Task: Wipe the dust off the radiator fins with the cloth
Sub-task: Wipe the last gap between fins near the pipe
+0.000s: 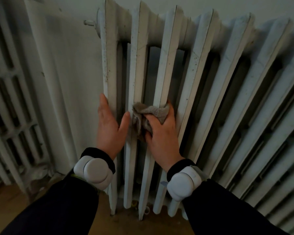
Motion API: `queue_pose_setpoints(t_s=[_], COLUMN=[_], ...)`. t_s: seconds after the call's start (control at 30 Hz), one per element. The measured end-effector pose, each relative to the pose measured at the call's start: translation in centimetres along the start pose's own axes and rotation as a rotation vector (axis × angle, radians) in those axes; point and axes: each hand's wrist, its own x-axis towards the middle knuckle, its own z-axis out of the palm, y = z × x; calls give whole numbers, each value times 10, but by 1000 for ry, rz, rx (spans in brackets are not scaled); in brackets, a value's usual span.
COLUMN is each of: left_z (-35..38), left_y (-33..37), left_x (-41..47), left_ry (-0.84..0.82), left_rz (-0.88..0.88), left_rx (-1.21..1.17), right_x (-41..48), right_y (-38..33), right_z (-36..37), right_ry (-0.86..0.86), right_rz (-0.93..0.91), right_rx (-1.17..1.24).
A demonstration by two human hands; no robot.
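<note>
A white cast-iron radiator (200, 68) with tall ribbed fins fills the middle and right of the view. Dark specks dot its leftmost fins. My right hand (161, 134) grips a crumpled grey-brown cloth (153, 112) and holds it against the third fin from the left, about halfway up. The cloth wraps round that fin's front edge. My left hand (110, 122) lies flat on the leftmost fin, fingers straight and thumb spread towards the cloth. Both wrists carry white sensor bands over dark sleeves.
A second white radiator (10, 102) stands at the left, past a painted vertical pipe (54, 82). A small valve stub (89, 22) juts out at the top left of the main radiator. Wooden floor (134, 224) shows below.
</note>
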Motion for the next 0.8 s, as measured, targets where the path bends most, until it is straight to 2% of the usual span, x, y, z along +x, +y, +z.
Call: queue_pose_setpoints(t_s=[0.13,0.3,0.4,0.6,0.8], left_z=[-2,-7,-3,12,21], left_y=[-6,-28,-46,-58,-63], left_x=[-3,-19,-32,-34,-33], left_ry=[-32,-84,-155,-69,-3], left_rz=[-10,-60,-71,-60,-60], left_rx=[-31,4,-36,-138,-214], right_x=[0,30,35,2,3], right_y=[-3,-16,-19,-6,-1], right_z=[-7,-35,-27,9,14], right_ry=[-10,169,133,140,188], right_rz=[7,-44,-14,60,22], right_rx=[31,90,34,29,46])
